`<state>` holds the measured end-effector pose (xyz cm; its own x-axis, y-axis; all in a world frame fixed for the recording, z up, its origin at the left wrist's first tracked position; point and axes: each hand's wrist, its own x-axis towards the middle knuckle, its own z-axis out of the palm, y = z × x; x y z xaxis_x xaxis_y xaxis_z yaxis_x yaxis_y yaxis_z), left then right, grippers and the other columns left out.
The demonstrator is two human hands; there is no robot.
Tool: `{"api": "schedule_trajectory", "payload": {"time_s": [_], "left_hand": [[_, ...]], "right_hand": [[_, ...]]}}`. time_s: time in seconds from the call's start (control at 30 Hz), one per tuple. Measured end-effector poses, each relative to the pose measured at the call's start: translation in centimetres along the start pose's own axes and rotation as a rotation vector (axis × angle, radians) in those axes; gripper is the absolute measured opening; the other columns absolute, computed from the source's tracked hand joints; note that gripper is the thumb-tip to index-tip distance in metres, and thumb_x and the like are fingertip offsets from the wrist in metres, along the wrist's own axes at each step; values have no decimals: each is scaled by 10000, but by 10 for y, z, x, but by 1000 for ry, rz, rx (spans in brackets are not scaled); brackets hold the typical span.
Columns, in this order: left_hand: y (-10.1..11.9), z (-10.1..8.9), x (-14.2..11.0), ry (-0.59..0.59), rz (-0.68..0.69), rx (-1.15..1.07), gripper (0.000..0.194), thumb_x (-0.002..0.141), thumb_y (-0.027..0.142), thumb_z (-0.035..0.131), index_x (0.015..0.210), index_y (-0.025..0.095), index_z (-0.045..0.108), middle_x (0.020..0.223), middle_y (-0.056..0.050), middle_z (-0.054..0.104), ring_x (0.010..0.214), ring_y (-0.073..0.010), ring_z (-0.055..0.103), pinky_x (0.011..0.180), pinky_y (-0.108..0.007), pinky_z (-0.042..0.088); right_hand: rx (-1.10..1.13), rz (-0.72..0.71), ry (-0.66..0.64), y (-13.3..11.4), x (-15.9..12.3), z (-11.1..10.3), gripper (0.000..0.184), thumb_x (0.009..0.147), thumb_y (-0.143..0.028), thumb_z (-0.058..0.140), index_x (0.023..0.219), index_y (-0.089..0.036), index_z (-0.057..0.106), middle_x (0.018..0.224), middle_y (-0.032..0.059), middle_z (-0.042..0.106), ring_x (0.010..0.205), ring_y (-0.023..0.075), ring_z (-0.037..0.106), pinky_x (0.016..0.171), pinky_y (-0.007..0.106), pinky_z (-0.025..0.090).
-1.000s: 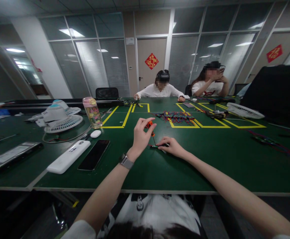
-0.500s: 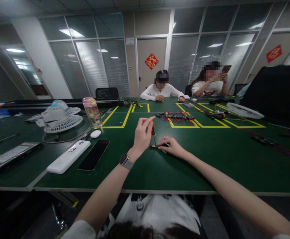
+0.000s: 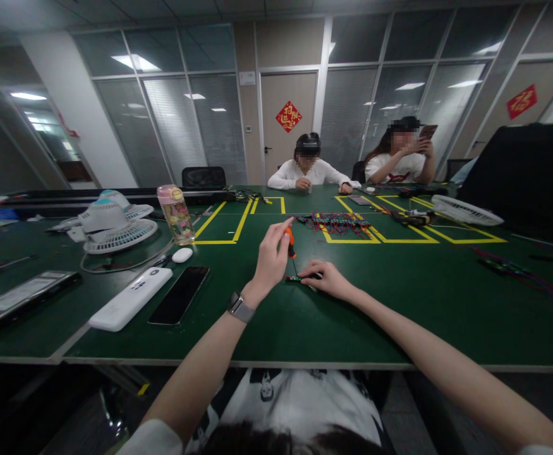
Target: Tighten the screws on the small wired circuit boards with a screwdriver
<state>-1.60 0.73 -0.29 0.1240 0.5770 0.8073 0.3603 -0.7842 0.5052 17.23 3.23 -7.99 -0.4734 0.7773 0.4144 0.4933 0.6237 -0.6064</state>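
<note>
Orange and black, the screwdriver leans over the small circuit board in our head view; our left hand grasps its handle above the board, our right hand pinches the board's right end on the green table. Our left fingers have drawn together since a second ago while the shaft stays at the board, so we judge the tool is being turned there.

Plastic screwdriver handle, metal shaft, glossy phone screen, smooth matt green tabletop
</note>
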Motion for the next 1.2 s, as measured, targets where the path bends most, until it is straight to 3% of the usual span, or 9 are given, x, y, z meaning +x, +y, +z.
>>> {"api": "schedule_trajectory", "payload": {"time_s": [0.1,0.23,0.4,0.5,0.77,1.2], "left_hand": [[0,1,0,-9,2,-50,303,939,221,437,1220,212,551,1052,-56,619,946,-149,585,856,-278,464],[0,0,1,56,1,27,191,861,266,590,1032,210,654,887,-24,597,800,-135,567,764,-251,469],[-2,0,1,1,-24,5,311,944,222,422,1221,219,563,1045,-55,582,936,-139,566,851,-262,450],[-4,1,1,-35,-36,-66,344,947,199,408,1274,218,511,1093,-54,606,940,-134,584,856,-265,459],[-7,0,2,77,-44,58,165,827,297,638,963,205,654,879,-20,578,782,-135,565,719,-244,473],[-6,2,1,-76,-44,-117,339,937,237,437,1267,228,517,1041,-58,594,886,-136,598,800,-267,495]], "right_hand": [[-7,1,-2,1,0,0,153,763,-232,695,899,-195,756,823,63,673,810,196,611,792,332,466],[-9,-6,-2,2,0,1,152,765,-229,695,897,-187,756,819,67,672,806,195,609,785,329,464],[-13,-12,-8,2,0,0,156,772,-238,689,903,-182,754,814,66,666,794,189,608,770,320,465],[-2,-13,-14,2,0,-1,159,776,-258,687,905,-192,754,823,61,671,797,186,609,782,322,464],[-6,1,-11,-1,0,-1,156,776,-261,689,900,-195,756,816,66,669,802,194,608,776,326,465],[10,-11,-11,2,-1,-1,171,785,-296,687,907,-199,756,819,64,667,796,190,605,778,327,463]]}}
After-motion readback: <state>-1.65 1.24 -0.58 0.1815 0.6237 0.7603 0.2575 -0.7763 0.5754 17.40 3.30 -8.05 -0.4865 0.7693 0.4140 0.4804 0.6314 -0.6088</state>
